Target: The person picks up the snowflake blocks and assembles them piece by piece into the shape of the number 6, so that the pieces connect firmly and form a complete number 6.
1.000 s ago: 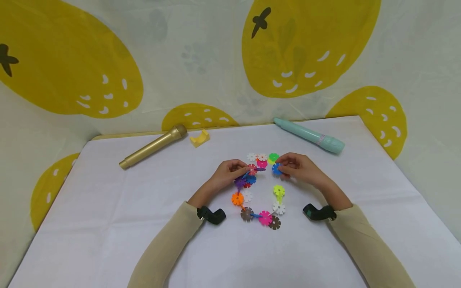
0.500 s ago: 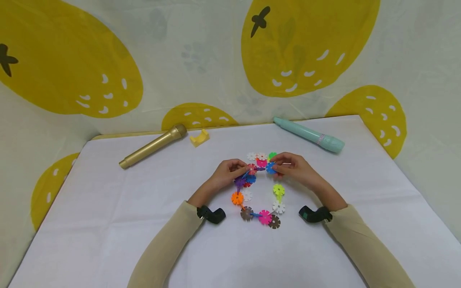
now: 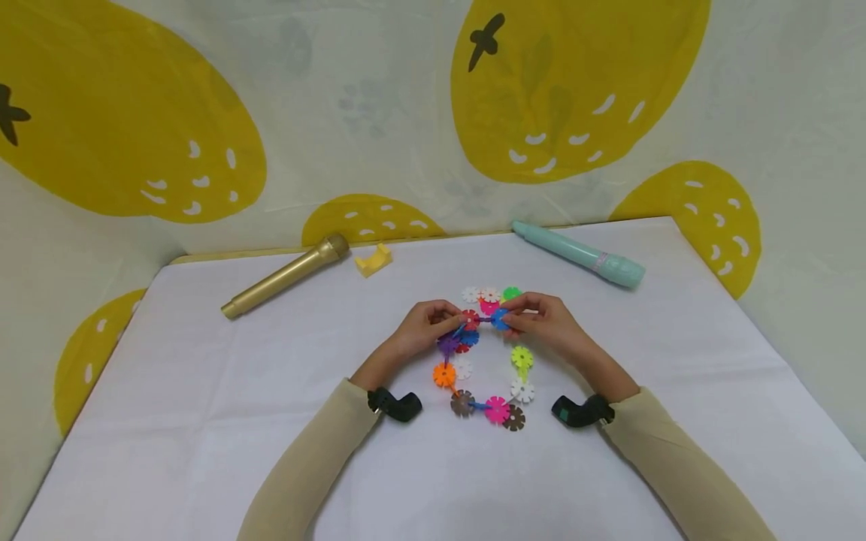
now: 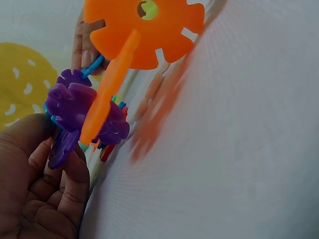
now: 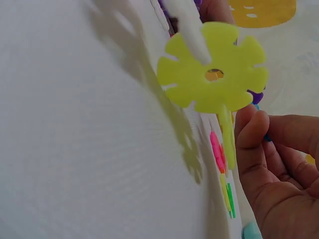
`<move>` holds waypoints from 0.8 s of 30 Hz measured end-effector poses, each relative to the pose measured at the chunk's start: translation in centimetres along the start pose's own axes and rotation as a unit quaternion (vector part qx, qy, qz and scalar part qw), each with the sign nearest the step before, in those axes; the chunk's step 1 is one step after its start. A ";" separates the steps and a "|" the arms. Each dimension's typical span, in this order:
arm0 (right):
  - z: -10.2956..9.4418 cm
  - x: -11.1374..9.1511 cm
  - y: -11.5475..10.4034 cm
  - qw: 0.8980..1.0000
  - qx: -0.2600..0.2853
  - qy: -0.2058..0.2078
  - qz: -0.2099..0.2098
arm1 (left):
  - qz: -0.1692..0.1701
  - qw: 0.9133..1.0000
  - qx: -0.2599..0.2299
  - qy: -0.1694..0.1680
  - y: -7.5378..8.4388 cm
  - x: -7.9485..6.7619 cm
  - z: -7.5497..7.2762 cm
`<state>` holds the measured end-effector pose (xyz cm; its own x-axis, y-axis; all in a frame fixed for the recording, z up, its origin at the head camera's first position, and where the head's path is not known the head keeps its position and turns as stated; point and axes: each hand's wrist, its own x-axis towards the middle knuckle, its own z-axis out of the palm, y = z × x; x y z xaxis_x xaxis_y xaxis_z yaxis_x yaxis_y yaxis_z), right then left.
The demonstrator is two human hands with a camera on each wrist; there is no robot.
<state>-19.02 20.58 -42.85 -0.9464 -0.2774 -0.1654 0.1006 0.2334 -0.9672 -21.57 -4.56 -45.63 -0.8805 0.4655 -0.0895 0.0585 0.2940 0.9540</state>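
Note:
A chain of slotted plastic discs curves over the white table in the head view, through an orange disc (image 3: 444, 374), a pink disc (image 3: 497, 409) and a yellow disc (image 3: 522, 357). At its upper left, my left hand (image 3: 429, 327) pinches the chain by a red disc (image 3: 470, 320). My right hand (image 3: 544, 323) pinches a blue disc (image 3: 499, 319), which meets an edge-on purple disc (image 3: 485, 320) beside the red one. Whether blue and purple are fully slotted together I cannot tell. In the right wrist view, fingers mostly hide the blue disc.
Several loose discs lie around the chain, including a white disc (image 3: 470, 294), a green disc (image 3: 512, 292) and a brown disc (image 3: 514, 418). Farther back are a gold microphone (image 3: 287, 276), a yellow curved piece (image 3: 373, 260) and a mint microphone (image 3: 578, 254). A printed cloth hangs behind.
My right hand has moved left with the blue disc, bringing it against the purple disc. The left hand stays nearly in place, still pinching the chain.

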 end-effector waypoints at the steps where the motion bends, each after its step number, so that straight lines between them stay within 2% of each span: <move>1: 0.0 0.0 0.0 1.000 0.001 0.003 0.000 | 0.000 1.000 0.000 0.000 0.0 0.0 0.0; 11: 0.7 0.1 -0.2 1.000 -0.010 0.015 0.007 | -0.001 1.000 -0.008 0.000 0.3 -0.1 0.1; 24: 0.0 0.0 -0.3 0.999 -0.032 -0.007 -0.011 | 0.010 1.000 -0.022 0.013 0.0 0.0 -0.1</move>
<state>-19.08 20.55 -42.56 -0.9436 -0.2963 -0.1477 0.0599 0.2861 -0.9563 -21.58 -4.65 -45.65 -0.8913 0.4489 -0.0630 0.0565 0.2479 0.9671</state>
